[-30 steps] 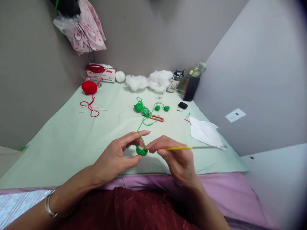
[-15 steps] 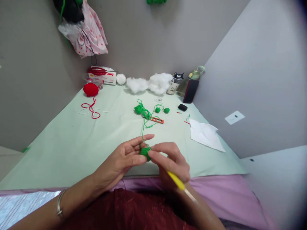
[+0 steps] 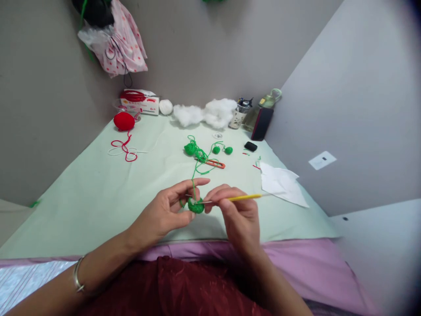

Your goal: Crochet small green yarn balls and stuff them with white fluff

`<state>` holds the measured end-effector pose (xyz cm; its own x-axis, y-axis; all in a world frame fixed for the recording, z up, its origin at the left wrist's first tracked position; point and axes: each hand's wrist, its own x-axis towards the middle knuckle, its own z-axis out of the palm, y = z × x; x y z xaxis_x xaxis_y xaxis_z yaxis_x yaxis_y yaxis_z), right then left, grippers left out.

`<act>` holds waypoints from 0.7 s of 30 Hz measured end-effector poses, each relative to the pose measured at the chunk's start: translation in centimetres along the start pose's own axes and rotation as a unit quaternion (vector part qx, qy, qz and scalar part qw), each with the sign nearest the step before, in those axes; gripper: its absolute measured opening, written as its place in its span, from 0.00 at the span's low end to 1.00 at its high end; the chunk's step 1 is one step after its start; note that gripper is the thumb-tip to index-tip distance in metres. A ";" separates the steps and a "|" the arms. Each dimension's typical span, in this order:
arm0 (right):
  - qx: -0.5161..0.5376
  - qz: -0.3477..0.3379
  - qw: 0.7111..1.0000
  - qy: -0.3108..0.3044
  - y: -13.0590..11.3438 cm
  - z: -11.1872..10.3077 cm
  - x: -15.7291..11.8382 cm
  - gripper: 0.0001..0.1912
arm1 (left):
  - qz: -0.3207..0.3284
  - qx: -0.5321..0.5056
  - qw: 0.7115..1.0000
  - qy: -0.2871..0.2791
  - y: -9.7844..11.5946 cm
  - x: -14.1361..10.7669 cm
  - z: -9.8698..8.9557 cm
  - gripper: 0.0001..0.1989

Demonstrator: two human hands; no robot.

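Observation:
Between the thumb and fingers of my left hand (image 3: 171,206) is a small green crocheted piece (image 3: 196,206), its hollow side facing up. Green yarn runs from it over my left index finger to a loose tangle (image 3: 200,154) beside a green yarn ball (image 3: 190,149). My right hand (image 3: 238,210) grips a crochet hook with a yellow handle (image 3: 245,198), held nearly level. The hook's metal tip reaches the edge of the green piece.
Two small green balls (image 3: 228,150) and an orange cutter (image 3: 215,163) lie mid-table. Red yarn (image 3: 124,121) sits at the left, white stuffing (image 3: 219,113) at the back. A phone (image 3: 262,124), a black case (image 3: 251,146) and white paper (image 3: 283,184) are at the right.
The hook has swung up from pointing down toward me to nearly level, and my right hand has turned with it. The green piece has tilted, so its hollow now shows.

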<state>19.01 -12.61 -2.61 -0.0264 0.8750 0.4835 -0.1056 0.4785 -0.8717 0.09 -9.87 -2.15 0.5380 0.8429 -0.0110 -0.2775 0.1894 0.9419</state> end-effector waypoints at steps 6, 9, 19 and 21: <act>-0.172 -0.147 0.974 0.000 0.3 0.7 -0.5 0.14 | -0.034 -0.043 0.998 0.004 -0.6 -0.1 0.1 0.29; -0.217 -0.197 0.956 -0.013 0.8 0.5 -0.7 0.17 | -0.047 -0.069 0.996 -0.029 -0.6 -0.1 0.2 0.22; -0.294 -0.250 0.922 -0.016 1.3 0.3 -1.1 0.20 | -0.059 -0.085 0.994 -0.033 -0.6 0.1 -0.2 0.19; -0.276 -0.234 0.932 -0.015 1.3 0.5 -1.0 0.19 | -0.053 -0.085 0.995 -0.015 -0.5 0.0 -0.1 0.21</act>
<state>18.45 -12.92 -4.20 -0.1335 0.5618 0.8165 0.4143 0.7800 -0.4690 0.16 -9.90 -2.66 0.5940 0.7988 -0.0955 -0.3465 0.3611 0.8657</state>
